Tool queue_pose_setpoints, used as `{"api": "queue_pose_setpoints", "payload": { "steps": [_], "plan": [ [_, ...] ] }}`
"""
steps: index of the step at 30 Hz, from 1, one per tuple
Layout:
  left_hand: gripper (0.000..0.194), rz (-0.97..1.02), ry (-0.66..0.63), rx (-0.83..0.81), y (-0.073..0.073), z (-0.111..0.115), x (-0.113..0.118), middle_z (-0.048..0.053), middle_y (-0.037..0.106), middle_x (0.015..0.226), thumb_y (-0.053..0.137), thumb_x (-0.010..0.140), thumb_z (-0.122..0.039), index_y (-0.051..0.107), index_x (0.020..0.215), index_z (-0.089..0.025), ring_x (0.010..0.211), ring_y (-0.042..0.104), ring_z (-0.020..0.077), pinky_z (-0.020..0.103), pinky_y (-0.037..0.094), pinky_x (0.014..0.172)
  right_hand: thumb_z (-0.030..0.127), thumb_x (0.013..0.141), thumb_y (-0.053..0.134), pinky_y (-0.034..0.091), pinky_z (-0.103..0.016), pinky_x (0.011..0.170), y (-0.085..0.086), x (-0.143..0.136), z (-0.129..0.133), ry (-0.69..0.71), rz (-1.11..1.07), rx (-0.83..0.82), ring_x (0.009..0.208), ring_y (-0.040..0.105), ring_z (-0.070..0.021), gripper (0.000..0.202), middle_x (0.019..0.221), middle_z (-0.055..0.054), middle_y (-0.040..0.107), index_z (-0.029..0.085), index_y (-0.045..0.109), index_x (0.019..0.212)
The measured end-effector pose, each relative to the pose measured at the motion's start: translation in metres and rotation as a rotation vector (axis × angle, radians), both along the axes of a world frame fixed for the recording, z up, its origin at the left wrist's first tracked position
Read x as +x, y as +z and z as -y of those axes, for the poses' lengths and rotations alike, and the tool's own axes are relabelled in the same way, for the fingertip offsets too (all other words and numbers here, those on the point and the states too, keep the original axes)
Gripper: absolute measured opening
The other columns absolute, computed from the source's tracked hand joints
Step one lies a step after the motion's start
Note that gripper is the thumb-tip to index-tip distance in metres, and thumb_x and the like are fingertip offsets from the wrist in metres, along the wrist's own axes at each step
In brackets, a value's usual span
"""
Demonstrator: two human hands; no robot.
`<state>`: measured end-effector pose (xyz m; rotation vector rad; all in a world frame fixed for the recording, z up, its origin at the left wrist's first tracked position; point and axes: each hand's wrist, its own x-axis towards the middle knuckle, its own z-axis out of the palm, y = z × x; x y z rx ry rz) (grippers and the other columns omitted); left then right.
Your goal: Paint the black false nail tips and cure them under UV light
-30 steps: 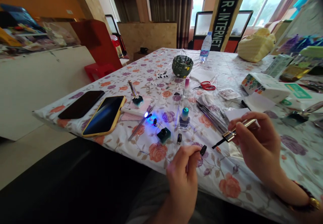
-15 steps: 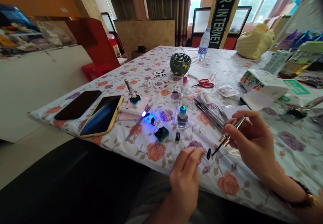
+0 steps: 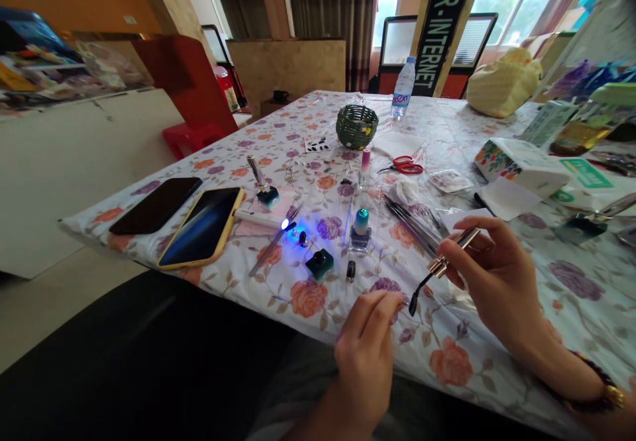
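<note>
My right hand [image 3: 489,269] is closed round the gold cap of a nail polish brush [image 3: 454,250], its dark bristles angled down and left. The brush tip meets a small black false nail [image 3: 413,305], and the two dark shapes merge there. My left hand [image 3: 370,342] is closed in a pinch just left of the nail; a thin stem seems to run from its fingertips to the nail, mostly hidden. An uncapped dark green polish bottle [image 3: 318,264] stands ahead of my left hand. Beside it are a blue-capped polish bottle [image 3: 360,232] and a dark false nail [image 3: 351,270].
A lit blue-violet lamp pen [image 3: 258,220] lies near two phones [image 3: 201,229] at the left. Metal tools [image 3: 410,226] lie beyond my right hand. Farther back are red scissors [image 3: 405,164], a woven basket [image 3: 356,127] and a water bottle [image 3: 403,89]. A tissue box [image 3: 519,166] stands right.
The brush has moved slightly left and down, from just beside the false nail onto it. My left hand is nearly still.
</note>
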<state>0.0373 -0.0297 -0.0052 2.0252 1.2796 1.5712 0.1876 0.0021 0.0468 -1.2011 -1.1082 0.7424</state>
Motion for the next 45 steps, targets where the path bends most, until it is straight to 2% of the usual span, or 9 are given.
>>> {"api": "queue_pose_setpoints", "payload": {
  "steps": [4, 10, 18, 26, 34, 40, 45],
  "plan": [
    [0.027, 0.005, -0.010, 0.006, 0.003, -0.001, 0.001, -0.001, 0.065, 0.083, 0.052, 0.077, 0.002, 0.063, 0.092, -0.017, 0.081, 0.060, 0.0059, 0.010, 0.044, 0.080, 0.029, 0.068, 0.070, 0.034, -0.016, 0.034, -0.001, 0.003, -0.002, -0.055, -0.029, 0.000, 0.042, 0.046, -0.0062, 0.026, 0.057, 0.006, 0.054, 0.024, 0.053, 0.088],
    [0.018, -0.019, -0.018, -0.012, 0.008, -0.003, 0.003, 0.001, 0.066, 0.082, 0.057, 0.077, -0.004, 0.063, 0.089, -0.016, 0.080, 0.061, 0.0084, 0.016, 0.046, 0.080, 0.029, 0.072, 0.067, 0.033, -0.017, 0.037, -0.002, 0.007, -0.007, -0.083, -0.164, 0.052, 0.045, 0.046, -0.0067, 0.024, 0.059, 0.005, 0.053, 0.023, 0.053, 0.090],
    [0.012, -0.073, -0.029, -0.043, 0.012, -0.003, 0.013, 0.001, 0.065, 0.073, 0.057, 0.076, -0.009, 0.065, 0.083, -0.016, 0.072, 0.057, 0.0139, 0.028, 0.049, 0.069, 0.029, 0.071, 0.067, 0.032, -0.019, 0.038, -0.002, 0.010, -0.007, -0.088, -0.244, 0.077, 0.045, 0.044, -0.0076, 0.023, 0.060, 0.004, 0.054, 0.024, 0.052, 0.088],
    [0.013, -0.182, 0.067, -0.078, 0.009, -0.003, 0.016, 0.002, 0.058, 0.064, 0.058, 0.077, -0.015, 0.070, 0.077, -0.020, 0.068, 0.048, 0.0155, 0.030, 0.045, 0.063, 0.030, 0.073, 0.065, 0.034, -0.018, 0.039, -0.003, 0.010, -0.008, -0.052, -0.252, 0.098, 0.045, 0.045, -0.0065, 0.024, 0.060, 0.005, 0.052, 0.023, 0.051, 0.090],
    [0.013, -0.394, 0.127, -0.168, 0.013, 0.002, 0.007, 0.003, 0.058, 0.067, 0.057, 0.079, -0.019, 0.069, 0.076, -0.020, 0.071, 0.048, 0.0183, 0.034, 0.044, 0.064, 0.030, 0.074, 0.064, 0.036, -0.018, 0.043, -0.005, 0.008, -0.007, -0.032, -0.237, 0.090, 0.048, 0.047, -0.0065, 0.023, 0.065, 0.004, 0.056, 0.024, 0.050, 0.092],
    [0.018, -0.450, 0.163, -0.120, 0.012, 0.002, 0.000, 0.002, 0.059, 0.068, 0.061, 0.077, -0.022, 0.068, 0.093, -0.022, 0.069, 0.051, 0.0188, 0.034, 0.044, 0.062, 0.030, 0.073, 0.065, 0.038, -0.020, 0.043, -0.007, 0.008, -0.008, -0.027, -0.249, 0.075, 0.049, 0.048, -0.0075, 0.025, 0.072, 0.001, 0.060, 0.024, 0.051, 0.093],
    [0.016, -0.472, 0.164, -0.113, 0.017, 0.007, -0.019, 0.001, 0.058, 0.067, 0.061, 0.077, -0.022, 0.068, 0.091, -0.021, 0.067, 0.052, 0.0182, 0.034, 0.045, 0.061, 0.029, 0.073, 0.065, 0.042, -0.023, 0.049, -0.008, 0.007, -0.008, 0.004, -0.263, 0.069, 0.056, 0.052, -0.0098, 0.026, 0.081, -0.001, 0.062, 0.025, 0.051, 0.094]
  ]
}}
